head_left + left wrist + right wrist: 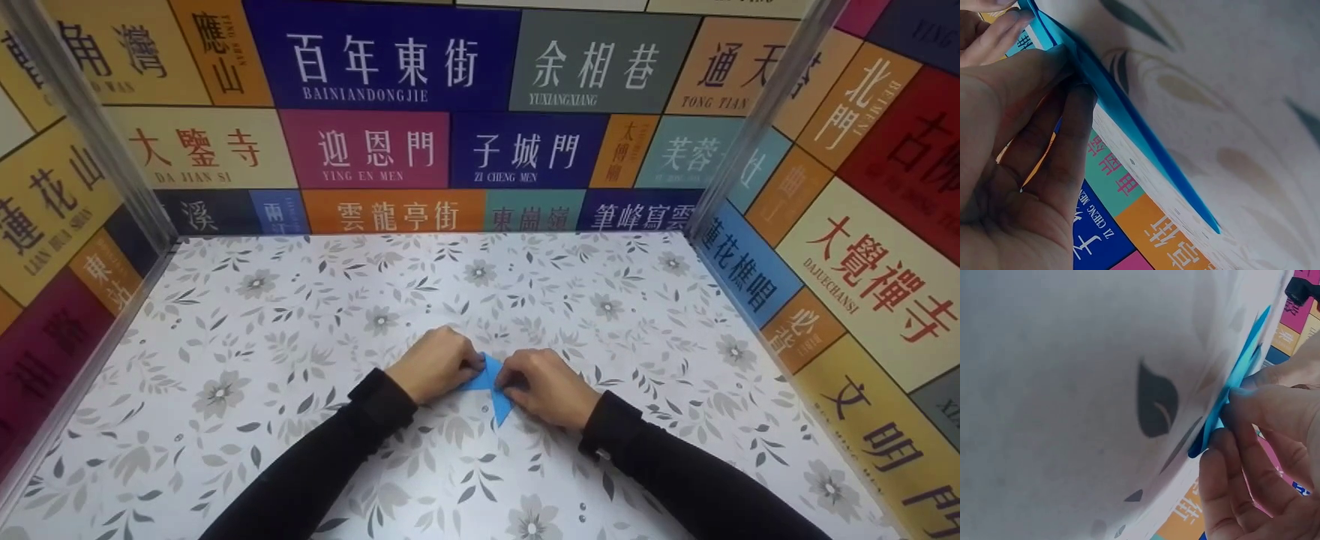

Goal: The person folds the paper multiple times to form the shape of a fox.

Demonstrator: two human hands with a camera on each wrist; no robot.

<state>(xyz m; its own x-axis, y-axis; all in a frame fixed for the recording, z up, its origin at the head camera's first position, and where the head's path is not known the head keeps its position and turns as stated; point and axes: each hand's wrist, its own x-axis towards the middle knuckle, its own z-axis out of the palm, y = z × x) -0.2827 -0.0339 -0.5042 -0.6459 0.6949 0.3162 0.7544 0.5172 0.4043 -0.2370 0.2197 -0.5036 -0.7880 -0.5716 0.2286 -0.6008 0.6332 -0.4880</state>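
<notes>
Blue folded paper [490,373] first: in the head view, saw it between both hands, at about the middle of the desk [172,450], with one pointed end toward the near side. Found the left hand [439,367] pinching the left part, and the right hand [551,386] pinching the right part, just beside. Noted dark sleeves [315,457] reaching in from the near side, and grey leaves and flowers printed over the pale desk. Noticed a far wall [390,67] of coloured, lettered panels, with similar panelled walls at left [52,315] and right [862,262].

From the left wrist, saw the paper nearly edge-on, narrow and layered, tapering away from the left hand's pinch to a point. Caught fingers of the right hand farther along it.

From the right wrist, saw the paper nipped by the right hand's thumb and fingertips, partly hidden behind them. Could not tell its full shape.
</notes>
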